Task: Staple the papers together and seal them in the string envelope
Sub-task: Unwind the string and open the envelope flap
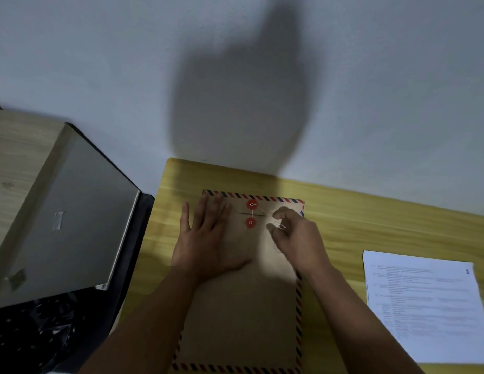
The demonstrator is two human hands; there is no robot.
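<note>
Head view shows your left hand [205,238] pressing flat, fingers straight, on the brown envelope [243,306] lying on the yellow table [343,225]. Your right hand [297,238] pinches the thin string [279,225] near the two red discs [251,213]. Papers [424,306] lie at the right, apart.

Office-type desk corner; yellow wood-grain counter [370,220] against plain pale wall [100,63]; printed paper stack [424,306]; grey metal cabinet [73,211] alongside.
</note>
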